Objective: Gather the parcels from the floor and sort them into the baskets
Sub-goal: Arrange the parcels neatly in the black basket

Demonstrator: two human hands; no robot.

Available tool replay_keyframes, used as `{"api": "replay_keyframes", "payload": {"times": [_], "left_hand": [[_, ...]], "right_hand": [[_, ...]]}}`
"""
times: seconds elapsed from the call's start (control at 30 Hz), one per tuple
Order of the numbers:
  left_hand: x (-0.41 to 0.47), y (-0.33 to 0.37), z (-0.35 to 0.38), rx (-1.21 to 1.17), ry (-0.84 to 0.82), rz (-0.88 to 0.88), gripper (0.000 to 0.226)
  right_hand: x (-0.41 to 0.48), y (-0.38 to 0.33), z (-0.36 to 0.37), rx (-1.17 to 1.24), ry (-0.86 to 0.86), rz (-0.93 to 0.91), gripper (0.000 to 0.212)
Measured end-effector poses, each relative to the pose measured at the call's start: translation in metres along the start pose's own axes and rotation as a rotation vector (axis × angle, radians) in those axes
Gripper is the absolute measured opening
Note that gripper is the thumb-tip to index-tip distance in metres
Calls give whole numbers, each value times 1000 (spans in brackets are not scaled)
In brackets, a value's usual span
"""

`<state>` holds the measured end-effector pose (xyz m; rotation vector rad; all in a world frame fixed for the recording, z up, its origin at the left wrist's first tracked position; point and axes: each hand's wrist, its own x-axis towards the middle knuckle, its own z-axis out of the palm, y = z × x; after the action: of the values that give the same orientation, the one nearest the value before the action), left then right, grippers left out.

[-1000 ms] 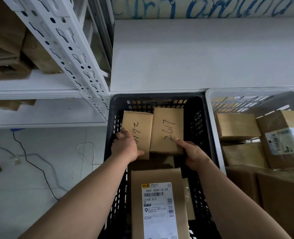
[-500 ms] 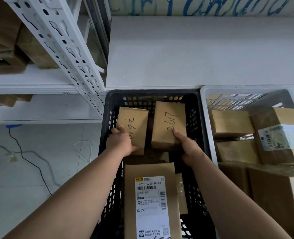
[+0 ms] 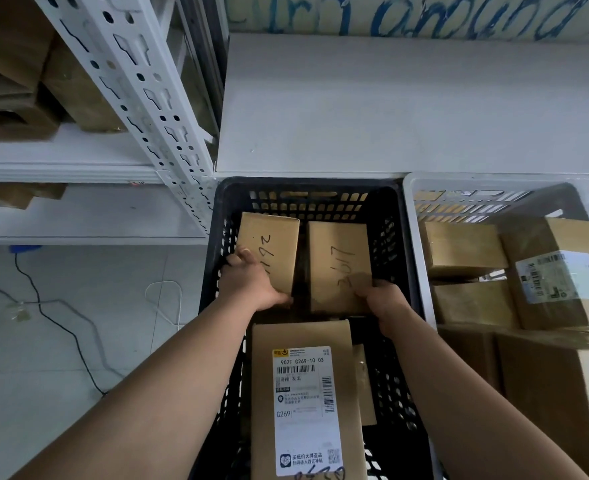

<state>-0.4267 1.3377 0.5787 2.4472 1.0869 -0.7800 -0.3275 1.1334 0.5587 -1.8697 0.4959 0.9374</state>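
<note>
Gripping left parcel [image 3: 272, 247] with left hand [image 3: 251, 285], right parcel [image 3: 338, 261] with right hand [image 3: 386, 303], both inside black basket [image 3: 307, 184]

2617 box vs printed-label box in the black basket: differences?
The 2617 box shows only a handwritten number; the labelled box carries a white printed label. The right hand grips the 2617 box; no hand touches the labelled box. The 2617 box sits at the black basket's far end, the labelled box at the near end. Both are brown cardboard.

White slotted shelving [image 3: 137, 98] left; pale tiled floor [image 3: 78, 341] with black cable [image 3: 61, 323]; white wall [image 3: 407, 105].
</note>
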Motion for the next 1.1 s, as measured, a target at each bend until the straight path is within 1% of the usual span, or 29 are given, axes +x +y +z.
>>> {"api": "replay_keyframes", "payload": {"times": [0.07,0.13,0.23,0.3,0.33,0.5,0.6,0.67,0.7,0.83,0.93,1.03,1.1], "left_hand": [[0,4,3,-29,30,-2,139],[1,7,7,-62,54,-6,140],[3,9,11,-123,30,-22,145],[5,9,13,-134,17,-20,148],[5,10,13,-132,17,-24,149],[5,13,12,-185,40,-63,147],[0,15,0,-183,43,-73,146],[-8,17,-13,-162,63,-69,144],[-12,18,-20,-154,73,-65,143],[-32,20,-50,-113,139,-27,137],[-43,14,-75,-105,148,36,136],[-56,6,-94,-148,162,62,133],[-62,1,-107,-156,212,82,130]], "right_hand": [[-1,-2,4,-115,41,-114,58],[0,-6,9,-191,26,-198,79],[4,-14,20,-319,-4,-174,125],[6,-18,27,-456,-3,-145,143],[6,-20,29,-511,2,-132,148],[8,-24,34,-611,24,-110,153],[3,-28,28,-581,41,-153,143],[-2,-33,21,-561,23,-173,133],[-4,-35,17,-567,16,-178,132],[-17,-43,11,-674,23,-207,134],[-26,-47,7,-728,41,-244,137],[-33,-54,2,-761,24,-280,141],[-34,-60,1,-818,9,-338,142]]}}
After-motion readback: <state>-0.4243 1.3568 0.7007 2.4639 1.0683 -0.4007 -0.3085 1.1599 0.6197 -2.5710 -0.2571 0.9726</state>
